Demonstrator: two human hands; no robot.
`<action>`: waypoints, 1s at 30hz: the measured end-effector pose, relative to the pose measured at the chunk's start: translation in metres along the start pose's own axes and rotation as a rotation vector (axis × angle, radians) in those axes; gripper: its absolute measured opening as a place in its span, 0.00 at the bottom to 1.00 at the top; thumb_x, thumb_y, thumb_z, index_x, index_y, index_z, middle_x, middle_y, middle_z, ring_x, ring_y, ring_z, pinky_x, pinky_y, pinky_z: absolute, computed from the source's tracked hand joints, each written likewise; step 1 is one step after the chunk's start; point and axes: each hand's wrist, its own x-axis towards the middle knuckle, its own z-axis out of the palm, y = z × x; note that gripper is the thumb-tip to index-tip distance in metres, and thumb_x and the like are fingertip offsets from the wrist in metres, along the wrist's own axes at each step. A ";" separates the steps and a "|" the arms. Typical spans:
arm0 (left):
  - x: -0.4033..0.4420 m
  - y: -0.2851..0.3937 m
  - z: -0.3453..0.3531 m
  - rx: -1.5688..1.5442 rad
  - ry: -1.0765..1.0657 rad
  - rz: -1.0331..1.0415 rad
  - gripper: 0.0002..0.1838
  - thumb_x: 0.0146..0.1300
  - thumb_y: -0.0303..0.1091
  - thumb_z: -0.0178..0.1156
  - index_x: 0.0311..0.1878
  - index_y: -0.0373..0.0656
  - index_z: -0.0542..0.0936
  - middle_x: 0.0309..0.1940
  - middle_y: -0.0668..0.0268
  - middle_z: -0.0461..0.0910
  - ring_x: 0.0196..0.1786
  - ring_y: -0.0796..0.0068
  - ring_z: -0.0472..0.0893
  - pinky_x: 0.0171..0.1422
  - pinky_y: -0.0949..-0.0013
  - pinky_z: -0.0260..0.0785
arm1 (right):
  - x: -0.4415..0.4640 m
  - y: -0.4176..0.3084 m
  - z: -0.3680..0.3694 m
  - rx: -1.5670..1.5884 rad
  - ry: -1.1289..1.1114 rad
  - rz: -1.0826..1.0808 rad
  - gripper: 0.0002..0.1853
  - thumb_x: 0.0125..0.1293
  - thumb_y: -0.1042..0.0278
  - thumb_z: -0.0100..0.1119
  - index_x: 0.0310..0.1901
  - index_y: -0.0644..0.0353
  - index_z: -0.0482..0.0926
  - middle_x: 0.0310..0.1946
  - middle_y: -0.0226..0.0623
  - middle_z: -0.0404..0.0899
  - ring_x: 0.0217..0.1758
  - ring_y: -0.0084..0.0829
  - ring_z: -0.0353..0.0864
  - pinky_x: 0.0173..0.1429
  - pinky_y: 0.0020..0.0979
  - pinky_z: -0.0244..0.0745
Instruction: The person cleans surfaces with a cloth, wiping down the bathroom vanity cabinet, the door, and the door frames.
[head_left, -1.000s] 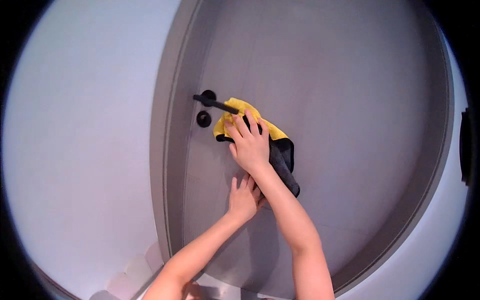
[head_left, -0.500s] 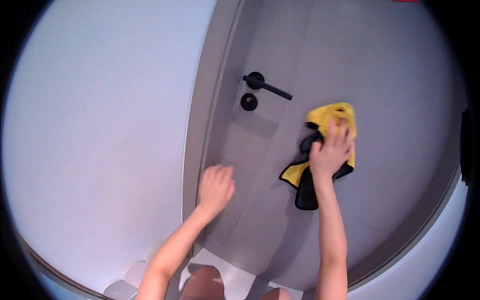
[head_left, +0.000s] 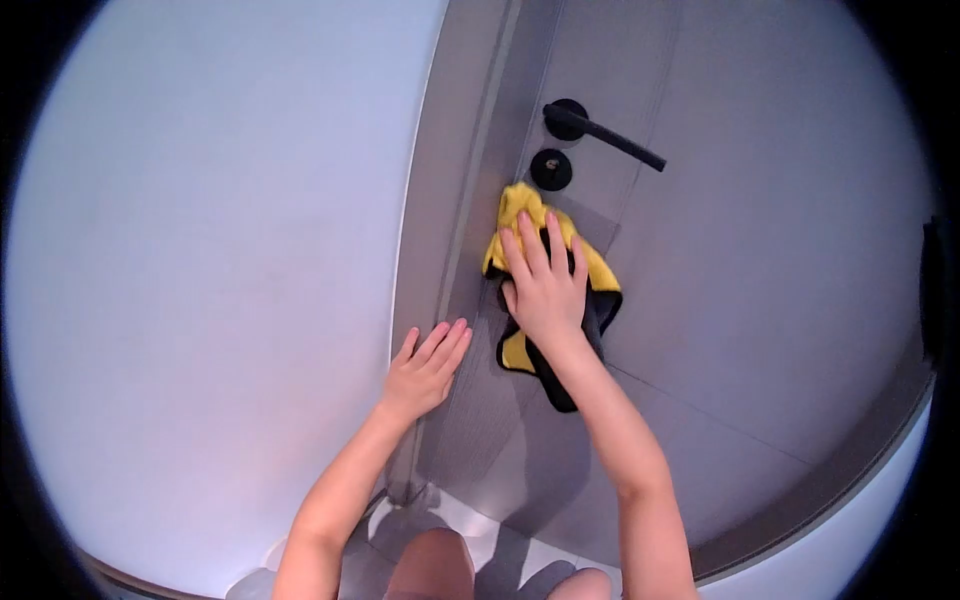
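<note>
Against the grey door, a soft-looking yellow-and-black microfibre cloth, best held centrally, is pressed under the spread-fingered right hand; the left hand is extended, unclenched.

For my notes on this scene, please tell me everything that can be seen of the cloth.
The cloth is yellow and dark grey with black edging, and looks soft and plush. It is bunched and creased against the grey door, just below the round lock plate, one lower corner showing yellow. The right hand lies spread over it, hiding part of its middle.
</note>
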 end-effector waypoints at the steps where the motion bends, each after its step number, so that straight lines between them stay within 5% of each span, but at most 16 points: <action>1: 0.000 -0.001 0.001 0.006 -0.011 -0.004 0.30 0.61 0.34 0.57 0.69 0.51 0.75 0.74 0.74 0.68 0.78 0.74 0.61 0.82 0.53 0.49 | -0.017 -0.009 0.003 0.007 -0.055 0.001 0.38 0.51 0.58 0.70 0.68 0.47 0.73 0.74 0.32 0.66 0.79 0.42 0.60 0.75 0.51 0.55; 3: 0.000 -0.002 0.006 0.012 0.039 0.041 0.34 0.56 0.33 0.60 0.71 0.50 0.73 0.74 0.72 0.68 0.76 0.67 0.63 0.82 0.50 0.47 | -0.068 -0.029 0.020 -0.023 -0.112 -0.044 0.34 0.57 0.56 0.65 0.68 0.47 0.73 0.74 0.31 0.66 0.79 0.42 0.60 0.75 0.51 0.54; 8: 0.000 -0.001 0.016 -0.029 0.080 0.016 0.29 0.59 0.32 0.57 0.68 0.48 0.76 0.74 0.73 0.68 0.77 0.70 0.62 0.82 0.51 0.47 | -0.213 -0.069 0.047 0.017 -0.279 -0.373 0.25 0.66 0.59 0.53 0.65 0.49 0.75 0.71 0.32 0.69 0.78 0.41 0.61 0.75 0.50 0.55; 10: 0.000 0.000 0.013 -0.040 0.094 0.011 0.26 0.61 0.33 0.55 0.66 0.47 0.78 0.74 0.74 0.68 0.78 0.74 0.62 0.82 0.53 0.49 | -0.231 -0.067 0.037 0.158 -0.390 -0.771 0.23 0.65 0.59 0.52 0.62 0.49 0.76 0.68 0.33 0.71 0.77 0.41 0.62 0.76 0.49 0.57; 15: 0.000 -0.002 0.022 -0.018 0.156 0.015 0.27 0.60 0.31 0.56 0.66 0.48 0.77 0.75 0.74 0.67 0.78 0.73 0.61 0.82 0.54 0.48 | -0.152 0.015 -0.030 0.018 -0.356 -0.689 0.19 0.66 0.63 0.53 0.59 0.50 0.77 0.63 0.38 0.74 0.71 0.43 0.69 0.64 0.48 0.72; 16: 0.001 -0.001 0.022 -0.033 0.166 0.020 0.27 0.60 0.31 0.56 0.66 0.48 0.77 0.75 0.74 0.67 0.78 0.73 0.61 0.82 0.54 0.48 | -0.101 0.027 -0.070 0.241 -0.607 -0.256 0.17 0.69 0.64 0.52 0.58 0.52 0.77 0.61 0.44 0.76 0.64 0.44 0.75 0.61 0.46 0.75; 17: -0.001 -0.002 0.020 -0.035 0.126 0.010 0.28 0.60 0.31 0.56 0.67 0.48 0.77 0.75 0.74 0.66 0.79 0.72 0.61 0.82 0.54 0.48 | -0.054 0.038 -0.092 -0.081 -0.864 -0.208 0.16 0.71 0.64 0.51 0.57 0.54 0.76 0.60 0.50 0.76 0.59 0.44 0.78 0.63 0.46 0.74; 19: -0.005 -0.005 0.016 -0.044 0.098 0.016 0.29 0.60 0.31 0.56 0.68 0.49 0.76 0.75 0.75 0.66 0.79 0.71 0.60 0.82 0.53 0.48 | -0.042 0.098 -0.115 -0.251 -0.232 -0.211 0.25 0.60 0.68 0.60 0.61 0.45 0.78 0.70 0.37 0.70 0.69 0.43 0.71 0.67 0.52 0.64; 20: -0.005 -0.005 0.015 -0.017 0.086 0.009 0.29 0.61 0.31 0.56 0.68 0.49 0.75 0.75 0.75 0.66 0.79 0.71 0.60 0.82 0.53 0.48 | -0.022 0.116 -0.128 -0.256 -0.180 -0.023 0.34 0.50 0.70 0.67 0.63 0.39 0.77 0.73 0.28 0.67 0.75 0.41 0.64 0.71 0.52 0.59; 23: -0.001 0.006 0.008 0.042 0.067 0.012 0.29 0.61 0.32 0.58 0.68 0.49 0.75 0.76 0.71 0.64 0.79 0.66 0.59 0.82 0.49 0.48 | -0.005 0.132 -0.131 -0.251 0.192 0.149 0.33 0.51 0.70 0.68 0.63 0.44 0.77 0.71 0.32 0.68 0.75 0.42 0.64 0.70 0.53 0.57; 25: 0.004 0.022 -0.010 -0.179 -0.018 -0.144 0.29 0.60 0.32 0.60 0.68 0.48 0.75 0.77 0.65 0.62 0.80 0.58 0.56 0.81 0.45 0.47 | -0.019 0.086 -0.134 -0.266 0.044 0.216 0.26 0.55 0.72 0.61 0.59 0.49 0.78 0.64 0.41 0.74 0.68 0.47 0.71 0.69 0.58 0.61; 26: 0.005 0.030 -0.011 -0.181 0.020 -0.146 0.30 0.58 0.31 0.62 0.68 0.47 0.74 0.76 0.61 0.63 0.80 0.52 0.55 0.79 0.42 0.46 | -0.047 0.074 -0.109 -0.031 -0.050 0.291 0.23 0.58 0.71 0.59 0.58 0.51 0.79 0.60 0.41 0.76 0.65 0.47 0.73 0.67 0.57 0.64; 28: 0.007 0.047 -0.014 -0.215 0.028 -0.158 0.30 0.59 0.31 0.61 0.68 0.46 0.74 0.75 0.60 0.63 0.79 0.51 0.56 0.79 0.42 0.46 | -0.093 0.033 -0.067 0.061 -0.531 0.357 0.14 0.64 0.69 0.55 0.51 0.54 0.79 0.45 0.39 0.81 0.54 0.43 0.79 0.57 0.48 0.73; 30: 0.013 0.070 -0.022 -0.309 0.012 -0.179 0.30 0.60 0.30 0.61 0.68 0.46 0.73 0.73 0.58 0.65 0.79 0.51 0.57 0.79 0.42 0.47 | -0.158 0.008 -0.056 0.303 -0.577 -0.013 0.16 0.63 0.63 0.58 0.52 0.52 0.79 0.45 0.35 0.81 0.53 0.38 0.80 0.54 0.46 0.75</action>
